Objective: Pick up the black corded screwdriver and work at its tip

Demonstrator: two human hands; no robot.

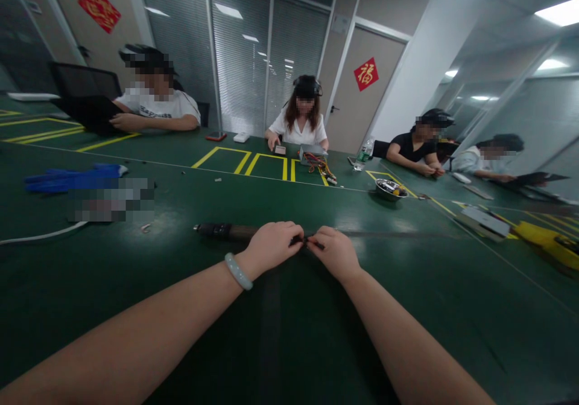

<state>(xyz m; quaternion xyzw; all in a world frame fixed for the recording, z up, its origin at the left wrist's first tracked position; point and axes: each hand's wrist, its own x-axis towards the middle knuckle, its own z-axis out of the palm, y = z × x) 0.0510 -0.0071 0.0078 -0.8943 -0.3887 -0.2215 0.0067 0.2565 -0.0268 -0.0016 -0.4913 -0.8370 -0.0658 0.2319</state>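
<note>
A dark, long cylindrical tool (pixel 230 232) that looks like an electric screwdriver lies crosswise on the green table, its metal tip to the left. My left hand (pixel 274 245), with a pale bracelet at the wrist, is closed over the tool's right end. Its fingertips grip a dark part there. Close beside it, my right hand (pixel 337 251) pinches a small dark piece (pixel 318 245) between thumb and fingers. The fingertips of both hands almost meet. Whether the two dark parts are joined is too small to tell.
A blue glove (pixel 72 179) and white cable (pixel 49 236) lie left. Across the green table (pixel 203 332) are a metal box with wires (pixel 316 156), water bottle (pixel 363 154), steel bowl (pixel 389 190) and yellow tool (pixel 547 242). Several people sit along the far side.
</note>
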